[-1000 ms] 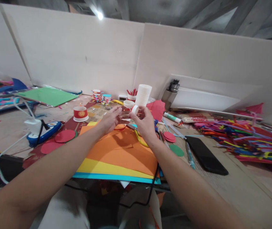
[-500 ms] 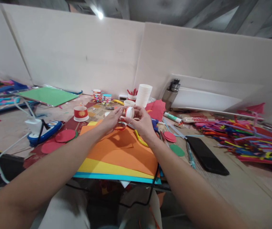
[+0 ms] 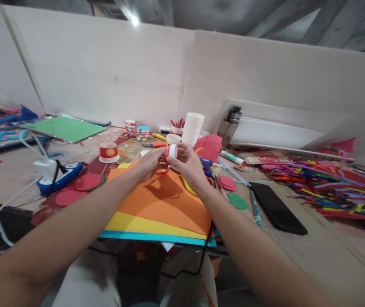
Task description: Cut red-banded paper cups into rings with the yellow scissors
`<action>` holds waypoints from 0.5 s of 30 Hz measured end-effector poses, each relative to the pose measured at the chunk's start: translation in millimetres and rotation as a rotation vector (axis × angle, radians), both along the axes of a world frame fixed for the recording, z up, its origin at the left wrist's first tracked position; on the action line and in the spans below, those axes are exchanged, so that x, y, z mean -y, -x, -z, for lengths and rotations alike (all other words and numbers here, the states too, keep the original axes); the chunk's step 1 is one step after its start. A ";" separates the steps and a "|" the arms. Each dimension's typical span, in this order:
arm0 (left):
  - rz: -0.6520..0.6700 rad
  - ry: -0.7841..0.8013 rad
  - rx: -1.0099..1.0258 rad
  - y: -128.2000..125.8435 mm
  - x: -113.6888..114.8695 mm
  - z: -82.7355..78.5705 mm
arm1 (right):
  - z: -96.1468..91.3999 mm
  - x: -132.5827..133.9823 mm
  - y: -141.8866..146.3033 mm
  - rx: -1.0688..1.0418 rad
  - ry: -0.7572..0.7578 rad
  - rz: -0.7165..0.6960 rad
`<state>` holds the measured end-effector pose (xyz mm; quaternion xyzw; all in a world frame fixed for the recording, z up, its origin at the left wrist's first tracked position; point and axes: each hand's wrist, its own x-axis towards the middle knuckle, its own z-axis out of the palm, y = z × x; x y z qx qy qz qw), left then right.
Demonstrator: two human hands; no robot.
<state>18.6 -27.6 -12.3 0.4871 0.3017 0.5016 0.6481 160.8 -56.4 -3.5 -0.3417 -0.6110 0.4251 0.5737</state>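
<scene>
Between my two hands, over the orange paper (image 3: 169,207), is a small white paper cup (image 3: 172,151) tilted on its side, with red on its outside. A red paper strip (image 3: 163,172) loops down below it. My left hand (image 3: 152,163) closes round the cup's left side, its fingertips partly hidden behind it. My right hand (image 3: 189,165) grips the cup from the right, thumb at its near side and fingers over the top. Past the hands stand another white cup (image 3: 173,138) and a tall stack of white paper cups (image 3: 193,128).
A red-and-white paper cup (image 3: 108,152) stands at left, near red paper circles (image 3: 87,182) and a blue power strip (image 3: 61,177). Right of my hands lie a blue glue gun (image 3: 206,165), a glue stick (image 3: 232,157), a black phone (image 3: 277,208) and heaped pipe cleaners (image 3: 329,187).
The cup has shifted slightly left and turned a little between my hands. My left fingers have moved lower behind it, uncovering an orange-handled tool on the table beyond.
</scene>
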 end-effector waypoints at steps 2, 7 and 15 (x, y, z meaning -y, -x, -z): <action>0.003 0.053 -0.008 -1.8 -0.6 1.2 | 0.1 -0.2 -0.1 0.006 0.002 0.010; 0.149 -0.062 0.042 -8.1 0.2 6.3 | 1.9 0.3 2.1 0.020 0.038 0.000; 0.143 0.085 0.205 -7.6 2.9 -0.8 | -3.6 1.1 0.5 0.041 -0.059 0.014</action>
